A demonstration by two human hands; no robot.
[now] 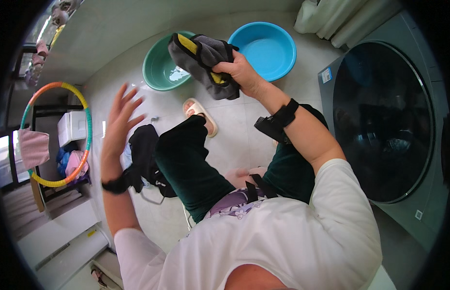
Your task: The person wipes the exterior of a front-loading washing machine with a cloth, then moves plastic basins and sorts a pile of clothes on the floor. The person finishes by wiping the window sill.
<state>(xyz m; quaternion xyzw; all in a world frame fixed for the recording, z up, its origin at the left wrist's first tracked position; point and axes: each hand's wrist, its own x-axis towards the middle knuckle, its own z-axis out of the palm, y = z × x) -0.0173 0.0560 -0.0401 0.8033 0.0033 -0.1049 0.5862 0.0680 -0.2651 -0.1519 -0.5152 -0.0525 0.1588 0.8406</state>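
Observation:
Bunched in my right hand (239,74) is a grey cloth (210,54) with black edging and yellow patches, raised in front of me. It hides part of the green basin (152,69), which appears to hold water. To the right of that stands a light-blue basin (265,50), also partly covered by the cloth and my hand. My left hand (123,112) is lifted at the left with fingers spread and nothing in it; it looks slightly blurred. Both forearms wear black straps.
A front-loading washing machine (381,123) stands close on my right. At the left hang a coloured hoop (89,127) and a pink cloth (34,148). A black fabric item (143,145) lies beside my left knee. White curtains (330,18) hang at the upper right.

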